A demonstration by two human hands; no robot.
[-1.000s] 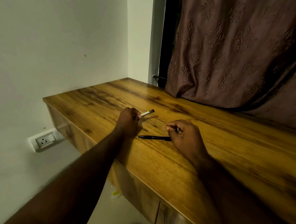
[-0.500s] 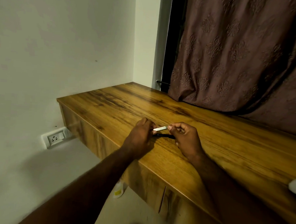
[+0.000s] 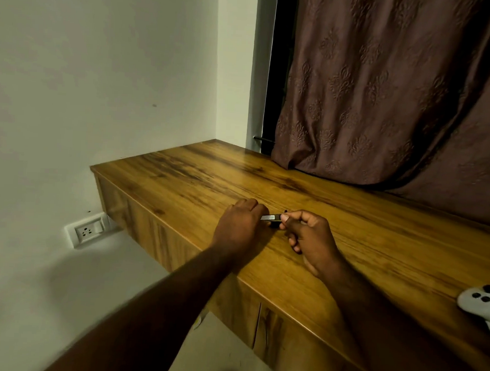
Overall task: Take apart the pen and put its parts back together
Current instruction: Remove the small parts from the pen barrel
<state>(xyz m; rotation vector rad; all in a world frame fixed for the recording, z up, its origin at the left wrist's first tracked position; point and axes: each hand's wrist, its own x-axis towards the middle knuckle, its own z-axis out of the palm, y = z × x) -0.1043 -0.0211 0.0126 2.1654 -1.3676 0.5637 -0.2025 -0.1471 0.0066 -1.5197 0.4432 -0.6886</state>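
Both hands meet over the wooden desk (image 3: 348, 247) near its front edge. My left hand (image 3: 240, 226) is closed around one end of a pale, silvery pen part (image 3: 269, 217), most of it hidden in the fist. My right hand (image 3: 309, 239) pinches a black pen part (image 3: 276, 223) between thumb and forefinger, just under and against the pale part. The two parts overlap between the hands. I cannot tell whether they are joined.
A white game controller (image 3: 478, 306) lies at the desk's right edge. A brown patterned curtain (image 3: 385, 93) hangs over the desk's back. A white wall socket (image 3: 86, 231) sits low on the left wall. Cabinet doors (image 3: 231, 306) run below the desk front.
The left hand brought the pale part from farther back toward the right hand, which lifted the black part off the desk. The two parts now sit closer together. The view shifted left.
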